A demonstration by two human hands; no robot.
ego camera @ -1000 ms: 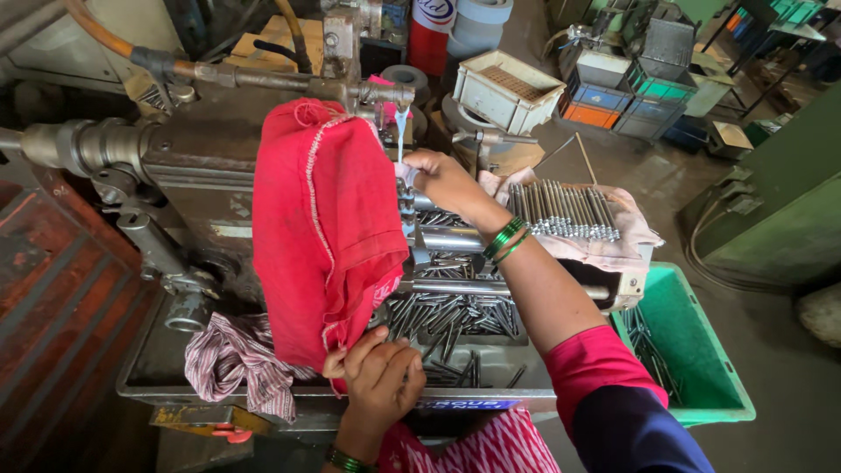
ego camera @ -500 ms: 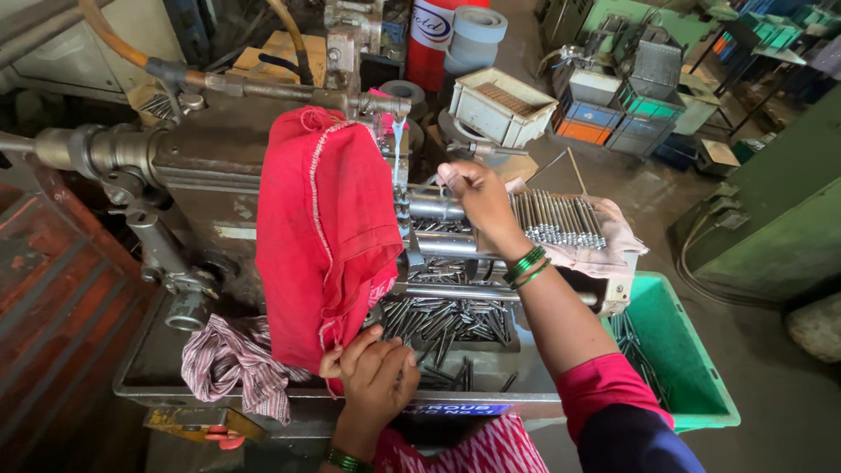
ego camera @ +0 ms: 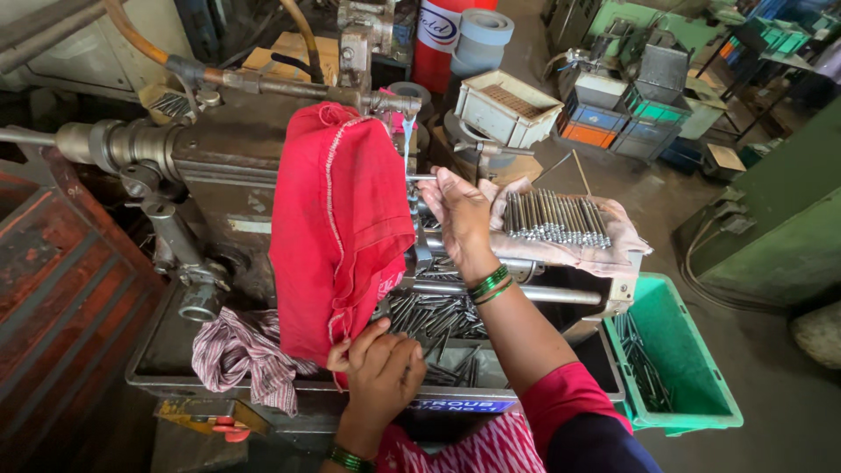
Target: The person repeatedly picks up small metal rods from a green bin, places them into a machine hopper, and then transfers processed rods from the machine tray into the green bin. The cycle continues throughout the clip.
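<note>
Right hand (ego camera: 462,215) moved left, grip pinching metal rod (ego camera: 422,178), beside red cloth (ego camera: 340,232)

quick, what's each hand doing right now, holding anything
Left hand: closed, pinching the lower edge of the red cloth.
Right hand: fingers closed on a thin metal rod at the machine.

Red cloth (ego camera: 337,236) hangs draped over the machine's front, frayed pale edge showing, bottom corner pinched by the left hand (ego camera: 378,372). Thin metal rod (ego camera: 422,178) lies horizontal, held at the right hand (ego camera: 462,215) fingertips just beside the cloth's upper right edge.
</note>
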